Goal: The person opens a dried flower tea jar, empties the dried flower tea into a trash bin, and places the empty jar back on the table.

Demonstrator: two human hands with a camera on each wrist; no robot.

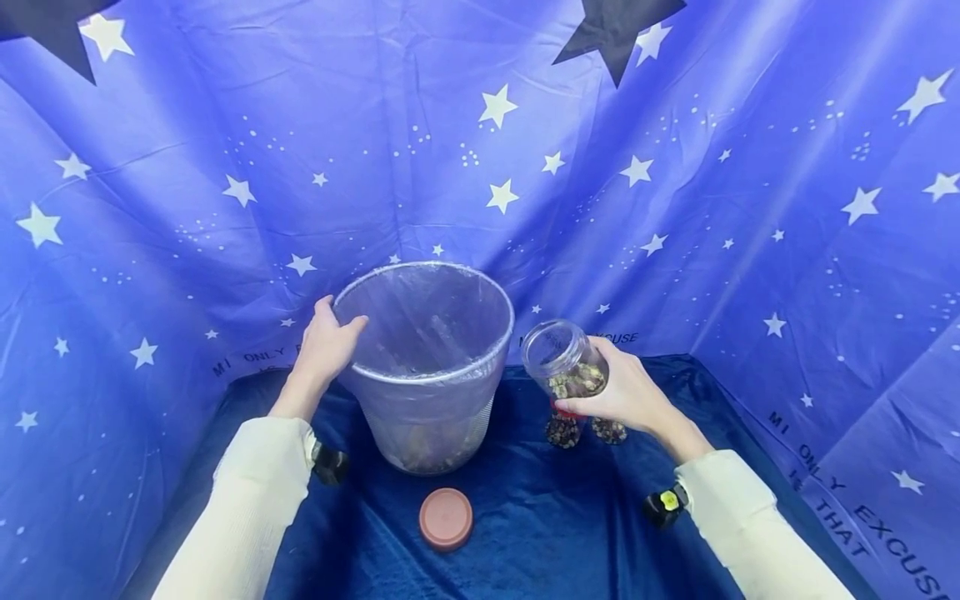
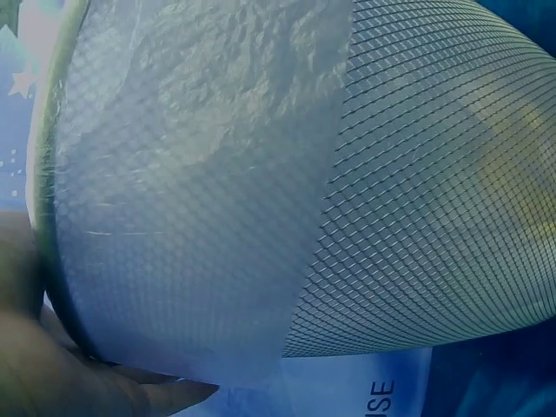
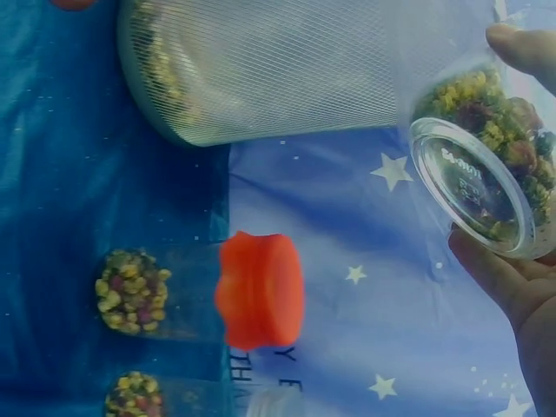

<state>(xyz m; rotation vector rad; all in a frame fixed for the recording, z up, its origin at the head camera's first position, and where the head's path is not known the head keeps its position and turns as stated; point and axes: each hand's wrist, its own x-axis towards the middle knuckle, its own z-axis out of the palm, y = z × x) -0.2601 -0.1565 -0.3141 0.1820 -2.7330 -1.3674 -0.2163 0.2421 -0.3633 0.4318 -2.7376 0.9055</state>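
My left hand (image 1: 326, 342) grips the rim of a mesh wastebasket (image 1: 420, 417) lined with a clear plastic bag, its thumb over the edge. In the left wrist view the liner (image 2: 200, 174) is folded down over the mesh. To the right of the basket, my right hand (image 1: 630, 387) holds a clear jar (image 1: 577, 379) off the table. This jar has no lid and is tilted, with dried flowers in its lower part. Its round base (image 3: 473, 187) shows in the right wrist view. Some yellowish matter lies at the basket's bottom.
A pinkish-red lid (image 1: 446, 519) lies in front of the basket. Below the held jar stand a red-capped jar (image 3: 261, 291) and another jar (image 3: 135, 395), both with dried flowers. A dark blue cloth (image 1: 525, 517) covers the table; a starry curtain (image 1: 420, 192) hangs behind.
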